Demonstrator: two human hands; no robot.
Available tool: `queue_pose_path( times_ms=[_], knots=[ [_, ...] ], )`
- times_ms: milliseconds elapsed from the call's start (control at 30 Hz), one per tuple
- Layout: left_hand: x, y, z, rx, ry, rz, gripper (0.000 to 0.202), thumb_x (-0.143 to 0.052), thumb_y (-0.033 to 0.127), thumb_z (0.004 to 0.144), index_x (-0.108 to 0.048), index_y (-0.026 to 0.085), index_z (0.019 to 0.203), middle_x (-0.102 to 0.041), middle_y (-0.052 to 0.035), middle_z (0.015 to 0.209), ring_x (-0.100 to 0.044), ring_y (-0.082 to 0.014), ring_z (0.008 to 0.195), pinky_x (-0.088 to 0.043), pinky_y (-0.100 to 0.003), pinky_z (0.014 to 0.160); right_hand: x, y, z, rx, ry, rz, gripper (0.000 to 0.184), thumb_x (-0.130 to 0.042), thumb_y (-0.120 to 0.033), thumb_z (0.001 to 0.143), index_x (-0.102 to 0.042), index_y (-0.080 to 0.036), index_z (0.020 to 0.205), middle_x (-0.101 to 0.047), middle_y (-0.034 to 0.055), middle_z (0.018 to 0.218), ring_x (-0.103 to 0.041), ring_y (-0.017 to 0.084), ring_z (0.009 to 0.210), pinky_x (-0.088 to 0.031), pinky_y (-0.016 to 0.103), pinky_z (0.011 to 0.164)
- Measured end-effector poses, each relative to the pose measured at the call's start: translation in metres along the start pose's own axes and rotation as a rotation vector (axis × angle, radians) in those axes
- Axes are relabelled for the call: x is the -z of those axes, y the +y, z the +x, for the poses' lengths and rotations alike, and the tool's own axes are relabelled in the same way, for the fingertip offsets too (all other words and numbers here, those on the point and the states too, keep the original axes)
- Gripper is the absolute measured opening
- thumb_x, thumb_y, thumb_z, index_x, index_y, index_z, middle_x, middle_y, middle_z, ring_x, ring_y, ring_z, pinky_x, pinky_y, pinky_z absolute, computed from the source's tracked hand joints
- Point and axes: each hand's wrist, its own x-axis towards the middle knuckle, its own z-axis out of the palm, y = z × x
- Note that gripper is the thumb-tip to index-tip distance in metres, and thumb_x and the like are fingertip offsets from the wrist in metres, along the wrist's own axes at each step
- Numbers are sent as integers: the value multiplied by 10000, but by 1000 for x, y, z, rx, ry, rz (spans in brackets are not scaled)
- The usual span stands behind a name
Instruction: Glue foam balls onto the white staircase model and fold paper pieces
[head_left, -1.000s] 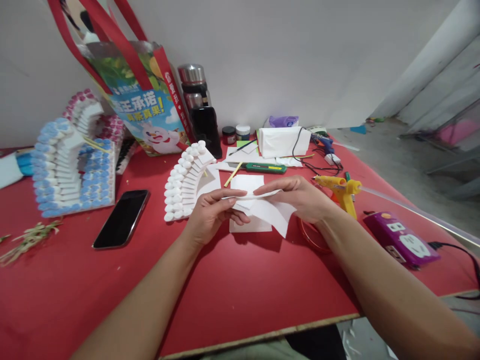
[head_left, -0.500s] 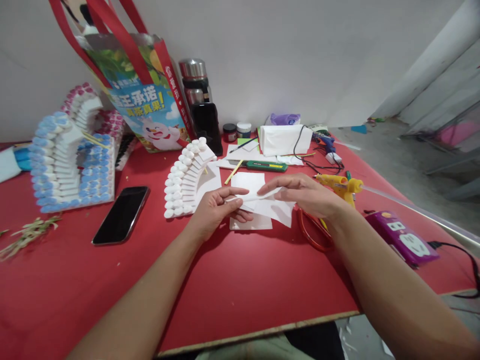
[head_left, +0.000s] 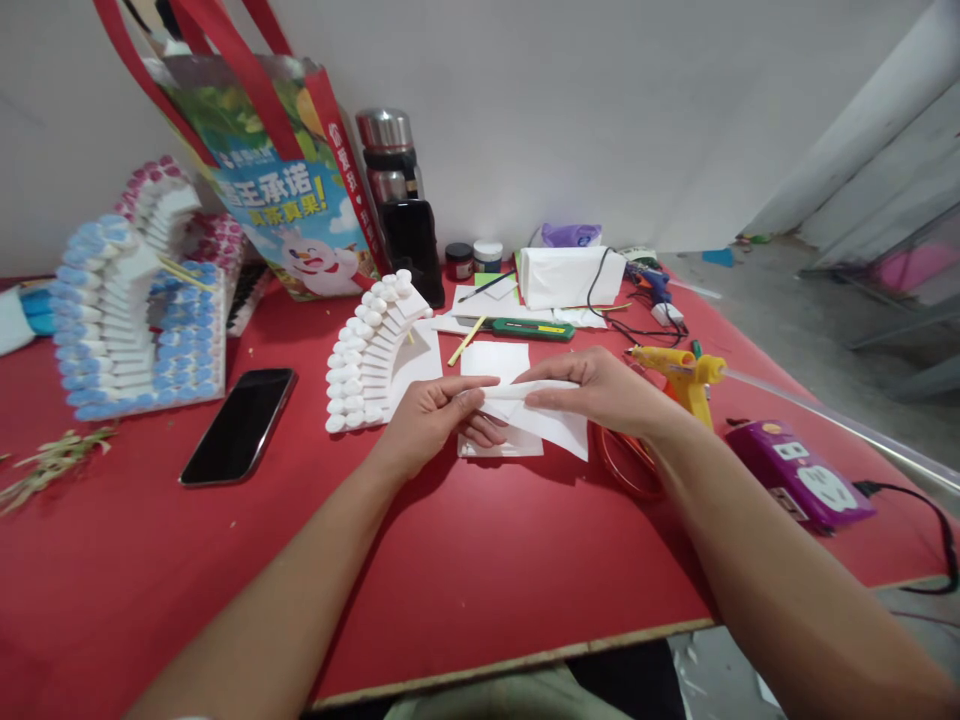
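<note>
A white sheet of paper with a folded or rolled upper edge is held between both hands above the red table. My left hand pinches its left end between thumb and fingers. My right hand grips the upper edge further right, thumb in front and fingers behind. Beneath the sheet lie white pieces of paper or card on the table. Left of my left hand stands a curved white model edged with rounded white pieces. Close to my right hand are red-handled scissors, partly covered by the wrist.
A yellow glue gun and a purple power strip lie on the right. A green utility knife lies behind the hands. Leftward are a phone, a blue-and-white model, a shopping bag and a flask.
My right hand has moved slightly left along the paper, and its thumb and fingers have closed on the upper edge. My left hand keeps its pinch. The view has shifted a little.
</note>
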Motion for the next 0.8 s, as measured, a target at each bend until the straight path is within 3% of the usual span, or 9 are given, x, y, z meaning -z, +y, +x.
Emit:
queue_pose_path(
  times_ms=[133,333,567,800],
  knots=[
    [1,-1,0,-5,0,-16,498,-744,387,915,-701,105,1323,-810,-134,804,-787,-224,677,-629,-309,661,-2,0,1,27,48,-25,316,-743,-421,874,-833,-215,1097,-813,36,975,-719,229,881,-537,313,780],
    [5,-3,0,-47,-27,-64,361,-768,292,902,-763,147,1233,-814,-118,806,-785,-189,698,-628,-271,696,1,-1,0,77,86,-27,248,-770,-281,826,-849,-226,1055,-826,24,987,-736,240,959,-551,316,840],
    [3,-1,1,-45,12,-165,224,-778,199,856,-824,141,1068,-814,-120,808,-779,-175,723,-627,-268,757,1,-4,0,112,114,-1,225,-814,-285,778,-856,-233,992,-825,37,975,-741,245,946,-572,339,843],
    [6,3,1,-111,97,-156,89,-756,163,829,-831,126,860,-792,-98,726,-758,-159,675,-607,-230,693,30,-1,-11,221,189,83,159,-725,-153,803,-843,-257,787,-793,49,982,-706,236,938,-542,343,790]
  ],
)
